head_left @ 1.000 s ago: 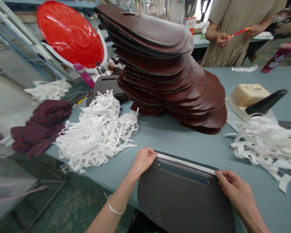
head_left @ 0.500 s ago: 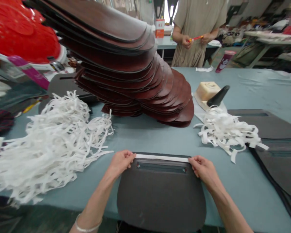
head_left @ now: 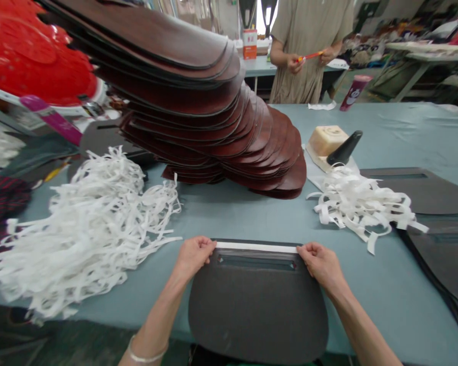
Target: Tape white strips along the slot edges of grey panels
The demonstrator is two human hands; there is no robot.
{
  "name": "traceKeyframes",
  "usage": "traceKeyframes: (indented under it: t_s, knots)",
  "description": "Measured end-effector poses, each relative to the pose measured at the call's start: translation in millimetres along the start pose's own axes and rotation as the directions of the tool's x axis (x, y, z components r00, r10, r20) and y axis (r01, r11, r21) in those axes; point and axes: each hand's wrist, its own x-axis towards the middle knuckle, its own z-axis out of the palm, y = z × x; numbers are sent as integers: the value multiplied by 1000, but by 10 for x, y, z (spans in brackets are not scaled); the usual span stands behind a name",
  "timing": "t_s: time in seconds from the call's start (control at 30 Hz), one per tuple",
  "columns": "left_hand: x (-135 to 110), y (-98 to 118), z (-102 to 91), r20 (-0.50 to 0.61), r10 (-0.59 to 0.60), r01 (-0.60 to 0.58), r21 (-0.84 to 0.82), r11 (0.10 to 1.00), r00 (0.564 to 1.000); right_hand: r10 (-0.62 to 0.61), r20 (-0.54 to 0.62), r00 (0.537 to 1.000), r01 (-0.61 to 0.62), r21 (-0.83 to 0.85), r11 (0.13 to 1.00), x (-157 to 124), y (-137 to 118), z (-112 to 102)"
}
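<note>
My left forearm slants up and rightward from bottom edge of feed. Left hand at its end: thumb and forefinger pinched, other fingers curled beneath. Right forearm slants up and leftward, mirroring it. I have right hand in matching pinch, remaining fingers folded in. Both wrists look nearly straight to me. Hands roughly level, well apart, pinched tips turned toward each other.

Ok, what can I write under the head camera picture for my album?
Left hand and right hand hold a white strip along the far edge of a dark panel.
</note>
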Motion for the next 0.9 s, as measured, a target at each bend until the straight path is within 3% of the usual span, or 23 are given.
traceKeyframes:
  t_s: [0.37,0.47,0.53,0.6,0.7,0.77,0.9]
  knots:
    - [-109,122,29,-157,50,-30,129,991,986,-28,13,1000,31,-303,952,49,50,-9]
    - [-235,191,124,-289,177,-97,271,958,941,-85,-66,994,46,-454,890,-59,-85,-3]
    - [-381,259,240,-323,334,-194,398,897,885,-191,-89,978,99,-607,789,-172,-220,65]
    - [-544,322,372,-234,508,-343,505,792,829,-401,-35,915,260,-709,656,-297,-366,204]
    - [-718,332,501,-23,656,-537,553,637,754,-708,174,685,606,-675,421,-450,-536,494]
    - [-754,263,505,18,676,-566,563,602,737,-770,272,577,718,-618,319,-506,-581,662]
    - [-692,45,414,-56,675,-524,585,619,735,-763,289,579,725,-610,319,-516,-562,788]
